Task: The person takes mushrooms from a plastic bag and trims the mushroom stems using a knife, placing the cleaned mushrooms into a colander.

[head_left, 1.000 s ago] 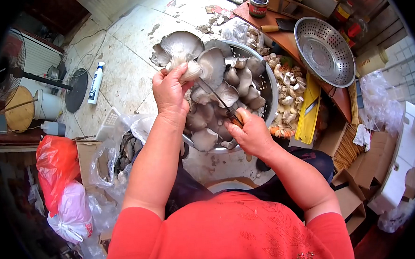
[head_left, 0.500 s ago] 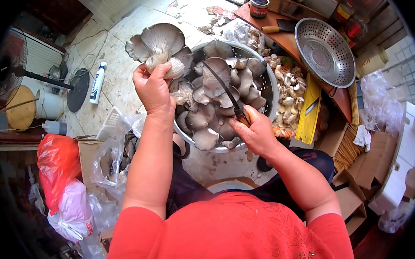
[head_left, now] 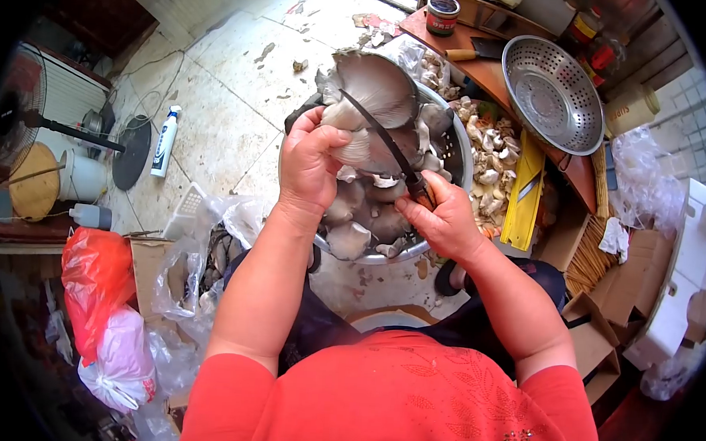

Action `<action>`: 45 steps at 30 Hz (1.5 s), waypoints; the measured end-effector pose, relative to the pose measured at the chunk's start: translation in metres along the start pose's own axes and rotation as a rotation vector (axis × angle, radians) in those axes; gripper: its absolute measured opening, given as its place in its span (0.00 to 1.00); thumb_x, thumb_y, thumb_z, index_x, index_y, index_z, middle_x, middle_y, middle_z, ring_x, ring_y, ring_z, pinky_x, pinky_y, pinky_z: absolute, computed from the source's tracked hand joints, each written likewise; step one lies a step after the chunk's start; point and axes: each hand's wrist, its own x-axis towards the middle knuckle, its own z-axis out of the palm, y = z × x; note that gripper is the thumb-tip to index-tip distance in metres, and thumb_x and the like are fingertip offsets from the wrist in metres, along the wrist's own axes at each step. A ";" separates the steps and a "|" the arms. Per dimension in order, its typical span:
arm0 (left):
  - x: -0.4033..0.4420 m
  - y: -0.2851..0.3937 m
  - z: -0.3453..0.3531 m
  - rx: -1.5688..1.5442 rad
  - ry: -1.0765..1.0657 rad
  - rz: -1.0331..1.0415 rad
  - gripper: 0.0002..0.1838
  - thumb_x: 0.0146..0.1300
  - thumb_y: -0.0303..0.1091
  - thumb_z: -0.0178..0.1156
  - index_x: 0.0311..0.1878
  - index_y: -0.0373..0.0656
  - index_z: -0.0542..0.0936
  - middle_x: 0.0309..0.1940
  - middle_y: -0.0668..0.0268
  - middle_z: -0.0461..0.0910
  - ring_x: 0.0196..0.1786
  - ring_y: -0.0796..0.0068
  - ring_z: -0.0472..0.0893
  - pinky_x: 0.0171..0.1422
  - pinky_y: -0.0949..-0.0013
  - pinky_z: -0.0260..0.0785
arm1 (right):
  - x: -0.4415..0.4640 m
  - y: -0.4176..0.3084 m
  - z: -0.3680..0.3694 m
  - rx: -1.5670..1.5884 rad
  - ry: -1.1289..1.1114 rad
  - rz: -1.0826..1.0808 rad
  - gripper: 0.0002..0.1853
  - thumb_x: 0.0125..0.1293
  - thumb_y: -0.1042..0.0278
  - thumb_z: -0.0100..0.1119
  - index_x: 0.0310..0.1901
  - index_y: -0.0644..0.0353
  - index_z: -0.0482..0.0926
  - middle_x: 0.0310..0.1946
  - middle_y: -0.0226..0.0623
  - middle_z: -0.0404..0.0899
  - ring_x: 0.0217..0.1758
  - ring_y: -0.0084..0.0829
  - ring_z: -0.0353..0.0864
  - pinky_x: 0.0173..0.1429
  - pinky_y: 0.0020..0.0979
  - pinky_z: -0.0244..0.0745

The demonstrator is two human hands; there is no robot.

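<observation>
My left hand (head_left: 311, 161) is closed around the stem end of a large grey oyster mushroom cluster (head_left: 382, 85), its pale gills showing, held above the metal colander (head_left: 466, 166). In my right hand (head_left: 449, 223) is a knife (head_left: 383, 136) with a dark curved blade, gripped by its handle. The blade points up and left across the cluster, its tip close to the stem; whether it touches cannot be made out. More grey oyster mushrooms (head_left: 348, 240) fill the colander, partly hidden by the cluster and my hands.
Pale trimmed mushroom pieces (head_left: 492, 152) are heaped right of the colander, beside a yellow strip (head_left: 526, 190). An orange-brown board (head_left: 489, 66) carries a jar (head_left: 442, 16), a cleaver (head_left: 486, 48) and a second colander (head_left: 553, 91). Left stand a white bottle (head_left: 165, 143) and plastic bags (head_left: 98, 279).
My left hand has brought the mushroom cluster rightward over the colander and turned it, so it now lies behind the knife blade. My right hand with the knife has shifted slightly right.
</observation>
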 end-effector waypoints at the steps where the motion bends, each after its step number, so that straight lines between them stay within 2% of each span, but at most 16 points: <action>1: -0.001 -0.002 0.001 0.005 -0.012 -0.006 0.22 0.53 0.23 0.55 0.54 0.36 0.69 0.43 0.60 0.78 0.41 0.69 0.81 0.45 0.67 0.79 | 0.000 -0.001 0.001 0.024 0.016 -0.020 0.10 0.62 0.65 0.65 0.37 0.60 0.75 0.23 0.33 0.73 0.26 0.26 0.69 0.33 0.29 0.68; 2: -0.003 0.000 0.004 0.007 -0.011 -0.007 0.21 0.52 0.23 0.55 0.53 0.36 0.70 0.43 0.60 0.78 0.41 0.70 0.81 0.44 0.67 0.79 | 0.000 -0.002 0.001 0.048 0.033 -0.041 0.10 0.63 0.65 0.65 0.35 0.59 0.74 0.21 0.27 0.69 0.25 0.20 0.66 0.31 0.26 0.65; 3: -0.003 -0.001 0.005 0.007 -0.010 -0.008 0.21 0.52 0.23 0.55 0.53 0.36 0.70 0.43 0.60 0.78 0.41 0.70 0.81 0.44 0.67 0.79 | 0.000 -0.003 0.001 0.048 0.032 -0.039 0.10 0.63 0.65 0.65 0.35 0.59 0.74 0.21 0.27 0.69 0.25 0.20 0.66 0.31 0.26 0.65; 5: -0.003 -0.002 0.006 0.003 -0.021 -0.020 0.21 0.52 0.23 0.55 0.52 0.36 0.70 0.43 0.60 0.78 0.41 0.70 0.81 0.44 0.68 0.79 | 0.000 -0.002 0.000 -0.002 0.022 -0.007 0.11 0.62 0.64 0.64 0.39 0.61 0.75 0.26 0.40 0.77 0.26 0.33 0.74 0.36 0.33 0.72; 11: -0.009 -0.012 0.012 0.092 -0.002 -0.032 0.21 0.50 0.21 0.57 0.50 0.36 0.70 0.41 0.62 0.78 0.38 0.72 0.80 0.42 0.71 0.77 | 0.004 -0.001 0.000 -0.126 0.034 0.040 0.13 0.62 0.61 0.62 0.38 0.63 0.74 0.27 0.48 0.78 0.30 0.47 0.78 0.37 0.38 0.73; 15: -0.015 -0.017 0.017 0.101 0.000 -0.062 0.21 0.50 0.20 0.58 0.50 0.37 0.70 0.39 0.63 0.77 0.37 0.74 0.79 0.42 0.70 0.77 | 0.008 -0.001 0.000 -0.114 0.038 0.077 0.14 0.62 0.60 0.61 0.37 0.64 0.74 0.26 0.50 0.78 0.30 0.50 0.78 0.37 0.39 0.73; 17: -0.012 -0.017 0.016 0.076 0.023 -0.049 0.22 0.49 0.19 0.60 0.49 0.37 0.70 0.37 0.65 0.77 0.34 0.77 0.79 0.39 0.75 0.76 | 0.009 -0.009 -0.001 -0.112 0.033 0.106 0.13 0.62 0.61 0.61 0.37 0.64 0.74 0.26 0.50 0.78 0.30 0.51 0.79 0.37 0.40 0.73; 20: -0.006 -0.013 0.013 -0.036 0.124 -0.021 0.20 0.50 0.20 0.60 0.48 0.37 0.70 0.36 0.62 0.78 0.34 0.73 0.81 0.38 0.69 0.79 | 0.005 -0.009 -0.002 -0.130 -0.010 0.110 0.13 0.62 0.61 0.61 0.38 0.64 0.75 0.27 0.51 0.78 0.32 0.51 0.79 0.37 0.40 0.73; 24: 0.003 0.005 0.002 -0.043 0.085 -0.017 0.19 0.52 0.22 0.59 0.49 0.34 0.69 0.38 0.61 0.78 0.35 0.71 0.81 0.40 0.64 0.81 | -0.002 -0.004 0.000 -0.131 -0.043 0.123 0.13 0.62 0.61 0.61 0.39 0.63 0.75 0.27 0.50 0.78 0.32 0.51 0.79 0.37 0.41 0.74; 30: 0.004 -0.001 -0.001 -0.056 0.102 -0.024 0.20 0.51 0.21 0.60 0.49 0.36 0.69 0.38 0.61 0.78 0.36 0.71 0.81 0.40 0.65 0.81 | -0.006 -0.001 0.002 -0.134 -0.040 0.157 0.14 0.62 0.60 0.61 0.38 0.63 0.74 0.26 0.50 0.78 0.32 0.51 0.79 0.37 0.41 0.73; 34: 0.000 -0.002 0.004 0.101 0.168 0.023 0.21 0.50 0.21 0.61 0.49 0.36 0.69 0.38 0.62 0.78 0.37 0.73 0.80 0.42 0.70 0.78 | -0.010 0.004 0.004 -0.117 -0.043 0.172 0.14 0.62 0.60 0.61 0.38 0.64 0.74 0.26 0.50 0.78 0.31 0.49 0.78 0.37 0.41 0.72; 36: 0.000 -0.003 0.006 0.587 0.174 0.354 0.21 0.48 0.22 0.61 0.48 0.36 0.70 0.38 0.64 0.77 0.38 0.77 0.79 0.45 0.74 0.74 | -0.012 0.008 0.004 -0.101 -0.041 0.185 0.14 0.62 0.60 0.61 0.39 0.63 0.74 0.26 0.49 0.77 0.30 0.47 0.78 0.37 0.40 0.72; 38: -0.002 0.001 0.006 0.675 0.164 0.374 0.22 0.47 0.20 0.61 0.48 0.36 0.70 0.39 0.64 0.77 0.40 0.78 0.78 0.47 0.75 0.72 | -0.014 0.011 0.004 -0.052 -0.022 0.140 0.13 0.63 0.61 0.61 0.41 0.63 0.76 0.25 0.40 0.78 0.28 0.38 0.78 0.36 0.38 0.72; 39: -0.002 0.002 0.005 0.763 0.152 0.393 0.23 0.47 0.19 0.60 0.49 0.36 0.70 0.40 0.65 0.76 0.42 0.79 0.77 0.50 0.76 0.71 | -0.014 0.009 0.004 -0.051 -0.023 0.141 0.13 0.63 0.61 0.61 0.41 0.63 0.76 0.25 0.40 0.78 0.28 0.38 0.78 0.36 0.38 0.72; 41: 0.000 0.003 0.003 0.751 0.161 0.405 0.21 0.46 0.20 0.61 0.47 0.36 0.71 0.40 0.65 0.77 0.41 0.79 0.77 0.49 0.75 0.71 | -0.013 0.002 0.001 0.232 -0.138 0.330 0.13 0.64 0.62 0.60 0.44 0.62 0.77 0.26 0.30 0.78 0.29 0.26 0.76 0.36 0.34 0.72; 45: -0.001 0.008 0.003 0.682 0.207 0.385 0.20 0.45 0.23 0.61 0.46 0.38 0.73 0.39 0.64 0.78 0.39 0.78 0.78 0.48 0.74 0.72 | -0.013 -0.007 -0.004 0.428 -0.217 0.551 0.14 0.65 0.63 0.61 0.46 0.63 0.77 0.30 0.25 0.79 0.33 0.19 0.74 0.39 0.28 0.72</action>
